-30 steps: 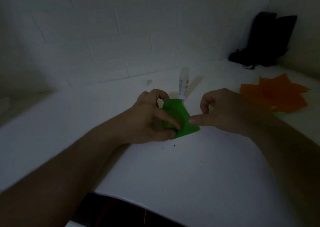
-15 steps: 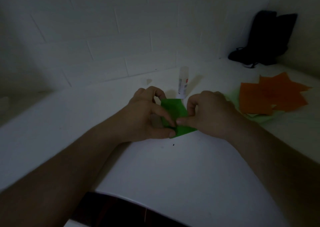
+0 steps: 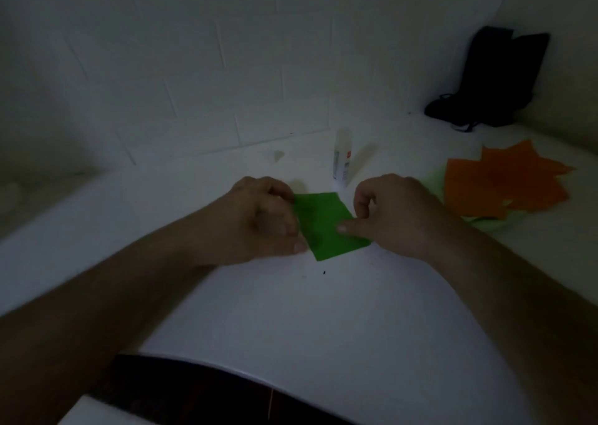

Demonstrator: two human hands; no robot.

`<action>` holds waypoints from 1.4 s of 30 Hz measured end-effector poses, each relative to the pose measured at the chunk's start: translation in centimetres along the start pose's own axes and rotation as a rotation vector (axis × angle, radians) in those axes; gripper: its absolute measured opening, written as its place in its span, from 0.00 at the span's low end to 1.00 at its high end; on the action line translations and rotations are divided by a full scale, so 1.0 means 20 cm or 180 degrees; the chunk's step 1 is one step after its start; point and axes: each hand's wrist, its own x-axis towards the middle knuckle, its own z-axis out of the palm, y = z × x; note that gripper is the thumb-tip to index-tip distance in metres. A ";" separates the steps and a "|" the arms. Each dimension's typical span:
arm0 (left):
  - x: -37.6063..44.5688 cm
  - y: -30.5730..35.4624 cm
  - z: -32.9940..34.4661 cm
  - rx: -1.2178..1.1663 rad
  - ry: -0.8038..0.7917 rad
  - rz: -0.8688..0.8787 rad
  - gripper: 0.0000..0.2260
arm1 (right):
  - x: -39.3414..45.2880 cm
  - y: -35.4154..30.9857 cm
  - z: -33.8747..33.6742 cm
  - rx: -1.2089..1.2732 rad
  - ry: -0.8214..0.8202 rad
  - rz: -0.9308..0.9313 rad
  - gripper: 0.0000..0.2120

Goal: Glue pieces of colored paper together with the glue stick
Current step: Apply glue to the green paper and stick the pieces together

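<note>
While the room is dim, the green paper [image 3: 326, 224] shows plainly, lying flat on the white counter [image 3: 323, 321] between the 2 hands. The left hand [image 3: 255, 220] rests at the paper's left edge with its fingers [image 3: 299, 246] curled, the thumb tip lying against the lower left side of the sheet; whether it pinches the edge or only touches it cannot be told. The right hand [image 3: 393, 212] has its forefinger stretched out and pressed down on the right part of the green paper, the other fingers loosely bent above it. Just behind the paper the glue stick [image 3: 342, 159] stands upright, apart from both hands. To the right, near the right wrist, orange paper pieces [image 3: 498, 181] lie in an overlapping heap on a pale green sheet [image 3: 485, 225]. A black bag [image 3: 495, 78] leans against the tiled wall [image 3: 194, 68] in the far right corner.
</note>
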 end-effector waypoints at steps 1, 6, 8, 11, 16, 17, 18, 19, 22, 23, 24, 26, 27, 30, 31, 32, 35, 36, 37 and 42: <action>0.03 0.01 -0.02 -0.0133 0.0046 -0.0056 0.07 | 0.00 0.00 0.00 0.0007 0.0005 -0.0001 0.19; 0.16 0.03 -0.01 -0.0251 0.0092 -0.0896 0.15 | -0.01 0.00 0.00 -0.0031 0.0029 -0.0037 0.17; 0.18 0.04 0.02 -0.0431 0.0316 -0.0940 0.15 | -0.01 -0.01 0.00 -0.0069 0.0040 -0.0035 0.17; 0.19 0.05 0.04 -0.0929 0.0693 -0.0973 0.13 | -0.01 0.00 0.01 -0.0064 0.0048 -0.0041 0.18; 0.18 0.05 0.03 -0.0764 0.0773 -0.0887 0.17 | -0.01 -0.02 0.00 -0.0062 0.0012 -0.0105 0.16; 0.18 0.04 0.04 -0.0640 0.0703 -0.0860 0.18 | -0.02 -0.03 0.00 -0.0053 -0.0010 -0.0111 0.16; 0.18 0.04 0.04 -0.0548 0.0642 -0.0840 0.18 | -0.02 -0.04 0.00 -0.0046 -0.0025 -0.0115 0.15; 0.18 0.03 0.04 -0.0500 0.0597 -0.0823 0.18 | -0.02 -0.05 0.00 -0.0029 -0.0036 -0.0115 0.15; 0.18 0.03 0.05 -0.0537 0.0542 -0.0770 0.14 | -0.02 -0.07 0.02 0.0108 0.0054 -0.0118 0.17; 0.18 0.02 0.05 -0.0572 0.0544 -0.0755 0.13 | -0.02 -0.08 0.04 0.0101 0.0089 -0.0109 0.19; 0.18 0.02 0.05 -0.0569 0.0550 -0.0740 0.13 | -0.02 -0.10 0.06 0.0020 0.0106 -0.0096 0.20; 0.18 0.02 0.06 -0.0397 0.0538 -0.0655 0.11 | -0.02 -0.13 0.09 -0.0220 0.0114 -0.0065 0.22; 0.18 0.01 0.06 -0.0263 0.0497 -0.0565 0.11 | -0.02 -0.13 0.10 -0.0280 0.0105 -0.0047 0.23; 0.19 0.00 0.07 0.0036 0.0355 -0.0393 0.12 | -0.01 -0.12 0.10 -0.0262 0.0043 0.0021 0.25; 0.19 0.00 0.08 0.0058 0.0353 -0.0394 0.12 | -0.01 -0.11 0.09 -0.0244 0.0052 0.0021 0.25; 0.19 0.00 0.08 0.0072 0.0365 -0.0393 0.12 | -0.01 -0.10 0.08 -0.0244 0.0083 0.0016 0.25; 0.19 -0.01 0.08 0.0097 0.0374 -0.0406 0.12 | 0.01 -0.03 0.04 -0.0189 0.0179 0.0059 0.22; 0.18 -0.02 0.08 0.0092 0.0368 -0.0417 0.11 | 0.01 0.00 0.03 -0.0132 0.0196 0.0052 0.21; 0.18 -0.01 0.08 0.0077 0.0364 -0.0421 0.10 | 0.01 0.02 0.02 -0.0089 0.0201 0.0022 0.21; 0.17 0.02 0.14 0.0377 0.0559 -0.0270 0.16 | 0.01 0.04 -0.02 0.0055 0.0274 -0.0092 0.18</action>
